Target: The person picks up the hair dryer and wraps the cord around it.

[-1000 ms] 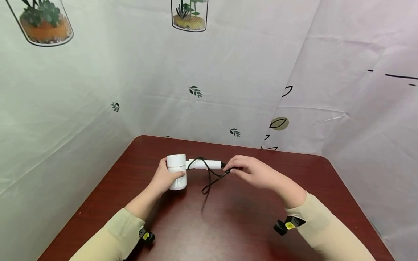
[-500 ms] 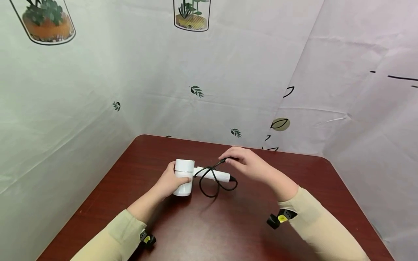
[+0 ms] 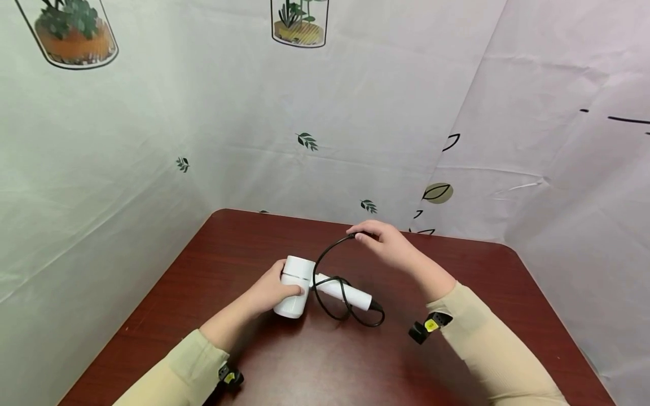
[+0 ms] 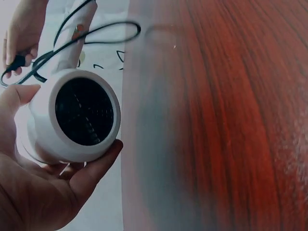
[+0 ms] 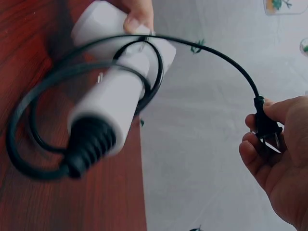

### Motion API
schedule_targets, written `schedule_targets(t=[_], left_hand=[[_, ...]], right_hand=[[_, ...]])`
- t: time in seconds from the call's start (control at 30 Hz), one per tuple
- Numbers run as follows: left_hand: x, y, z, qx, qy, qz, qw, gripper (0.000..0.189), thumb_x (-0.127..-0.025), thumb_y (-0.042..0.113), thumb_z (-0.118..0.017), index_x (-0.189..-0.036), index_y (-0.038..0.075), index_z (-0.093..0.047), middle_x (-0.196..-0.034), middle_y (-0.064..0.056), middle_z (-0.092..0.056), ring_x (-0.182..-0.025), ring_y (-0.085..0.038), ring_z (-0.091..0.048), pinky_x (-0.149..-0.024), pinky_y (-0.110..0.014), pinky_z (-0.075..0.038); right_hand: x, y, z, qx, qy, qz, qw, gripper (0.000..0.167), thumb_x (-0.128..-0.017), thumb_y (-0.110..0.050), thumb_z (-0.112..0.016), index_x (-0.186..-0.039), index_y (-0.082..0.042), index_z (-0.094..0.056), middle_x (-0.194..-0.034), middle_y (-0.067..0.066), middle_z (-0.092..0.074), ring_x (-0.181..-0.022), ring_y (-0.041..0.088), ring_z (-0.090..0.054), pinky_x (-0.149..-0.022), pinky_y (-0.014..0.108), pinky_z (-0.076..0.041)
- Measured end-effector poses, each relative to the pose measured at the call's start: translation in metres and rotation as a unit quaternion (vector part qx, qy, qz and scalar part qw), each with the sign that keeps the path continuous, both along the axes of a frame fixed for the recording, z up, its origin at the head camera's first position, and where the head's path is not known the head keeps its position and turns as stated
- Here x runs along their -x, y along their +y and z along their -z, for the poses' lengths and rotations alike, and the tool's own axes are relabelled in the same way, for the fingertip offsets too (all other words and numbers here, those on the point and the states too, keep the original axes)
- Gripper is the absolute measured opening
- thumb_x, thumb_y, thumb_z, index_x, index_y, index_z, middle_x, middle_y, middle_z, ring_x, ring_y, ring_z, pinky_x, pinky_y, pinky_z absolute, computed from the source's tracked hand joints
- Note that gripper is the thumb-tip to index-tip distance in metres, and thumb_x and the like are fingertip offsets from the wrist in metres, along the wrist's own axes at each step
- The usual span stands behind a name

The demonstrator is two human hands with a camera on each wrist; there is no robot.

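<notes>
Reddish-brown bench [image 3: 325,361]; leaf-print sheeting [image 3: 355,101] at 12 o'clock. Left hand [image 3: 274,288]: fingers grasping white hair dryer [image 3: 332,287]. Right hand [image 3: 390,243], at dryer's 1 o'clock: pinching black plug [image 5: 265,120].

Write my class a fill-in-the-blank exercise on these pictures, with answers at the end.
1. The left hand grips the white plastic hair dryer by its wide barrel, not by its slimmer, tubular ____.
2. The right hand pinches the pronged black ____ at the end of the thin black cord.
3. The reddish-brown wood-grained table has two rounded ____ at its far edge.
4. Of the two hands, ____ is free: each holds something.

Missing words: handle; plug; corners; neither.
</notes>
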State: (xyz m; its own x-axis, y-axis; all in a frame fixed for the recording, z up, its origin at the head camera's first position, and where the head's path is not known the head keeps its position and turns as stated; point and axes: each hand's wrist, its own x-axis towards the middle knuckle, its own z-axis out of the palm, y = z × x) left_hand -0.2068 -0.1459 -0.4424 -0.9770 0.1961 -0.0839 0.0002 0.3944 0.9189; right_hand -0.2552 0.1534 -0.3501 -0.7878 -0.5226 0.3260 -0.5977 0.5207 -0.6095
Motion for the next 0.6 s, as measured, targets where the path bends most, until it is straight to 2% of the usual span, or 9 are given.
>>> schedule_targets(t=[0.23,0.33,0.6], left_hand=[[-0.003,0.0,-0.001,0.006,-0.001,0.048,0.9988,0.076,-0.076,0.012,-0.076,-0.14,-0.003,-0.038,-0.108,-0.015,-0.061,-0.085,-0.024,-0.063,-0.07,-0.039,-0.054],[-0.002,0.0,0.0,-0.001,-0.006,0.066,0.9978,0.075,-0.076,0.013,-0.075,-0.14,-0.003,-0.039,-0.109,-0.015,-0.06,-0.086,-0.023,-0.063,-0.07,-0.038,-0.055],[-0.002,-0.003,0.001,-0.014,-0.018,0.11,0.9936,0.072,-0.077,0.014,-0.073,-0.139,-0.002,-0.039,-0.109,-0.015,-0.06,-0.088,-0.024,-0.063,-0.073,-0.037,-0.054]], right_hand=[[0.013,0.007,0.011,0.001,-0.035,0.037,0.9987,0.023,-0.102,-0.023,-0.056,-0.121,-0.023,-0.069,-0.125,-0.002,-0.063,-0.105,0.017,-0.06,-0.084,0.04,-0.05],[0.018,0.01,0.016,-0.005,-0.032,0.047,0.9984,0.024,-0.102,-0.021,-0.056,-0.121,-0.021,-0.07,-0.124,0.0,-0.063,-0.104,0.017,-0.06,-0.083,0.04,-0.05],[0.03,0.02,0.033,-0.028,-0.022,0.075,0.9965,0.024,-0.101,-0.016,-0.058,-0.122,-0.018,-0.07,-0.126,0.004,-0.063,-0.112,0.022,-0.059,-0.089,0.044,-0.049]])
